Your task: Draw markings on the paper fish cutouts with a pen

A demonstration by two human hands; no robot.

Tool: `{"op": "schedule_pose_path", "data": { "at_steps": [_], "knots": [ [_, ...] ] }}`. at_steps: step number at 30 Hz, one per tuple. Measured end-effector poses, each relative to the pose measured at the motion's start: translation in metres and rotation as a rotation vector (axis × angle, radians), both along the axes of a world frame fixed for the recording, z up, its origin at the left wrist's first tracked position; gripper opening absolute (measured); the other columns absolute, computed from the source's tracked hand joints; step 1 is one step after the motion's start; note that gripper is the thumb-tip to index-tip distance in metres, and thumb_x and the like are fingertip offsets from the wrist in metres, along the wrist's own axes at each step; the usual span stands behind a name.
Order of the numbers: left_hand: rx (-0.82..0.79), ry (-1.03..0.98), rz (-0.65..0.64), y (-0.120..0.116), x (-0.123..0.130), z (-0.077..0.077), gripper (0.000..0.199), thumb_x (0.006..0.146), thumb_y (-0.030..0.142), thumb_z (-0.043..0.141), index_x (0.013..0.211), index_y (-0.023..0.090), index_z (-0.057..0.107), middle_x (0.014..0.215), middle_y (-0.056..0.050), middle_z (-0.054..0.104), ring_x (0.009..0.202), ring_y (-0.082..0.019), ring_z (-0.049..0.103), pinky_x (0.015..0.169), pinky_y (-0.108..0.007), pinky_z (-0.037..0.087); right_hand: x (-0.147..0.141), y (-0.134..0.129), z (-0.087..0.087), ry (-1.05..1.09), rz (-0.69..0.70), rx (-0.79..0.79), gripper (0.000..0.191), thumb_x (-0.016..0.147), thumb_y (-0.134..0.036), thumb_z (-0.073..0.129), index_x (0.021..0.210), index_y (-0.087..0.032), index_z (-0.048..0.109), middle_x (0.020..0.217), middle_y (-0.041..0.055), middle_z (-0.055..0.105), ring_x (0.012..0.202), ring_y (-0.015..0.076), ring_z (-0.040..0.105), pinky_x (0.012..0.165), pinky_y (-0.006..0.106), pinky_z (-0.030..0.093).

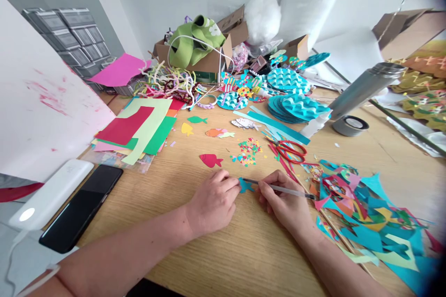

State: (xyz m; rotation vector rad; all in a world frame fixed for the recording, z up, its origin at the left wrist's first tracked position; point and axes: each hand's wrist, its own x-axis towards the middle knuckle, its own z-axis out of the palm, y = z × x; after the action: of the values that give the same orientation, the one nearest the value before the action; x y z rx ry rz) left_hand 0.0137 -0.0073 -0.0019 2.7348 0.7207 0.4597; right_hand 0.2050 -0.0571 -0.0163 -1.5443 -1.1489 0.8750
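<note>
A person steadies a small blue paper cutout (245,186) with the left hand (213,200) and brings a slim pen (289,190) to it with the right hand (286,202) at a craft-strewn wooden table (167,250). The right fingers are closed around the pen in a writing grip, its dark tip at the cutout's upper edge; whether it touches the paper cannot be told. The left fingers are bunched together over the cutout's left side, though whether they pinch it or simply press it down is hidden. The cutout lies between the two hands, just below a red paper fish (211,160) and a scatter of bright confetti (250,147). The step in hand appears to be marking the blue piece by pen; the next stroke would call for a firm left hold and a light, controlled tip on so small a shape. Beyond lie a green fish (197,119), a yellow cutout (186,128) and an orange fish (211,133). Red-handled scissors (283,147) rest to the right, near a heap of paper scraps (374,236), while colored sheets (121,126) are stacked at left, above a dark phone (83,209).
</note>
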Motion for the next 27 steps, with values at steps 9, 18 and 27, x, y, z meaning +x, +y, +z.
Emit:
{"op": "schedule_pose_path", "data": {
  "at_steps": [9, 18, 27],
  "knots": [
    [0.002, -0.005, -0.005, 0.0004, 0.0002, -0.0011, 0.032, 0.083, 0.006, 0.05, 0.112, 0.012, 0.062, 0.115, -0.007, 0.063, 0.106, -0.026, 0.048, 0.099, -0.04, 0.044, -0.0002, 0.0002, 0.001, 0.007, -0.006, 0.001, 0.027, 0.08, -0.042, 0.065, 0.069, -0.021, 0.053, 0.046, -0.0021, 0.057, 0.032, 0.0103, 0.047, 0.031, 0.02, 0.034],
    [0.006, -0.002, -0.007, 0.0005, 0.0003, 0.0001, 0.032, 0.083, 0.005, 0.05, 0.111, 0.012, 0.063, 0.114, -0.007, 0.063, 0.106, -0.025, 0.049, 0.098, -0.039, 0.045, 0.0008, -0.0005, -0.0001, 0.016, -0.002, -0.006, 0.027, 0.081, -0.042, 0.065, 0.07, -0.021, 0.052, 0.047, -0.0025, 0.057, 0.032, 0.0097, 0.047, 0.032, 0.02, 0.034],
    [-0.003, 0.001, -0.01, 0.0011, -0.0004, -0.0014, 0.032, 0.083, 0.005, 0.05, 0.112, 0.012, 0.062, 0.114, -0.007, 0.063, 0.106, -0.025, 0.049, 0.098, -0.04, 0.045, 0.0012, -0.001, -0.0004, -0.001, -0.009, -0.015, 0.027, 0.081, -0.043, 0.064, 0.07, -0.021, 0.052, 0.047, -0.0021, 0.057, 0.033, 0.0106, 0.048, 0.032, 0.02, 0.035]
  ]
}}
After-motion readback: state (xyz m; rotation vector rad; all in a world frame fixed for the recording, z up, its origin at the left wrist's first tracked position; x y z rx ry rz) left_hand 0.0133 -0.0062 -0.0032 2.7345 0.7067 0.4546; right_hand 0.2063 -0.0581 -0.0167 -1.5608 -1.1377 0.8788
